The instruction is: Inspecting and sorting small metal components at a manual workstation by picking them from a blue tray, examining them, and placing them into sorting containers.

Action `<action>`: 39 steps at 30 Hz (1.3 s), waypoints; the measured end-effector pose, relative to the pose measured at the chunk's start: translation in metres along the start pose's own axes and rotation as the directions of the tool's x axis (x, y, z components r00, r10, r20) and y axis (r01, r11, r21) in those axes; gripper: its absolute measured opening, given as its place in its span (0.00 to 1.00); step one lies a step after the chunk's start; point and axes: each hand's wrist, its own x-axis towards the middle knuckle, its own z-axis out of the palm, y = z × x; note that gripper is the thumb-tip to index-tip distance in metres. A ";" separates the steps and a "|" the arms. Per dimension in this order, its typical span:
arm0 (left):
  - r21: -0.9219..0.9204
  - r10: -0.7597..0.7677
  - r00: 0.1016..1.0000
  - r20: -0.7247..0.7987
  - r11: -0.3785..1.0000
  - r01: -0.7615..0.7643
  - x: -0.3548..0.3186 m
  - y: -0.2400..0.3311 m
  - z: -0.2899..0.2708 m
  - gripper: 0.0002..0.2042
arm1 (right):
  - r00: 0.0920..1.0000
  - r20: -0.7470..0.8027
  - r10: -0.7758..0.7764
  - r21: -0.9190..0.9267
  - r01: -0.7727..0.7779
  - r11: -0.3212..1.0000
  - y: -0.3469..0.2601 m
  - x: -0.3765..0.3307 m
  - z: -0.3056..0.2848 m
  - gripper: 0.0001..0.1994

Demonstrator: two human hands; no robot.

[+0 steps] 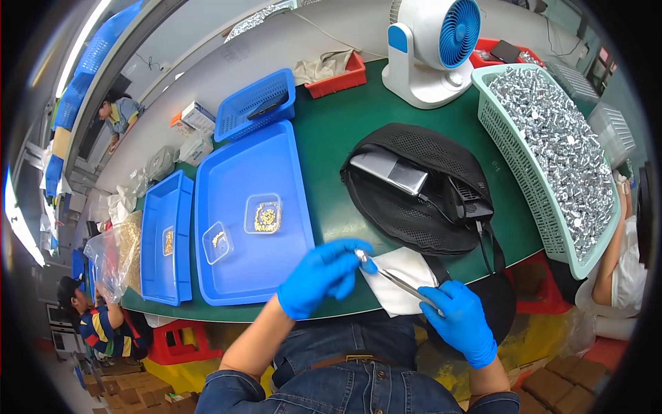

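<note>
My left hand (321, 277), in a blue glove, pinches a small shiny metal part (361, 256) between thumb and fingertips. In my gloved right hand (460, 323) is a pair of metal tweezers (407, 286), its tips pointing at that part; whether they touch it I cannot tell. A white cloth (394, 302) lies under the tweezers at the table's near edge. To the left, a large blue tray (262, 279) bears a clear plastic box (263, 230) of tiny brass-coloured pieces and a smaller clear box (216, 257) with a few pieces.
A black mesh bag (393, 221) with a power bank (389, 172) lies beyond the cloth. Behind it stands a white fan (407, 79). A pale green basket (527, 186) heaped with metal parts is at right. A narrower blue tray (165, 283) sits left. Other people work at both sides.
</note>
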 end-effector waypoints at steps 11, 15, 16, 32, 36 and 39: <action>-0.150 -0.085 0.994 0.068 0.984 0.094 -0.013 -0.029 0.015 0.11 | 0.973 -0.210 0.096 0.166 -0.061 0.984 -0.004 -0.009 -0.007 0.14; -0.129 -0.062 0.997 0.039 0.989 0.066 -0.014 -0.029 0.017 0.12 | 0.974 -0.216 0.070 0.157 -0.037 0.987 -0.007 -0.011 -0.011 0.13; -0.130 -0.062 0.997 0.039 0.989 0.067 -0.015 -0.030 0.017 0.12 | 0.974 -0.215 0.071 0.156 -0.038 0.987 -0.008 -0.011 -0.012 0.13; -0.008 0.000 1.000 -0.027 1.000 0.000 -0.021 -0.037 0.021 0.13 | 0.986 -0.161 -0.038 0.079 0.051 0.996 -0.021 -0.001 -0.011 0.13; 0.184 0.095 0.995 -0.020 0.979 -0.090 -0.019 -0.049 0.017 0.13 | 0.993 -0.094 -0.064 0.037 0.068 0.997 -0.022 0.000 -0.010 0.11; 0.307 0.157 0.988 -0.006 0.940 -0.148 -0.018 -0.051 0.015 0.13 | 0.993 -0.108 -0.050 0.043 0.055 0.998 -0.024 0.002 -0.008 0.11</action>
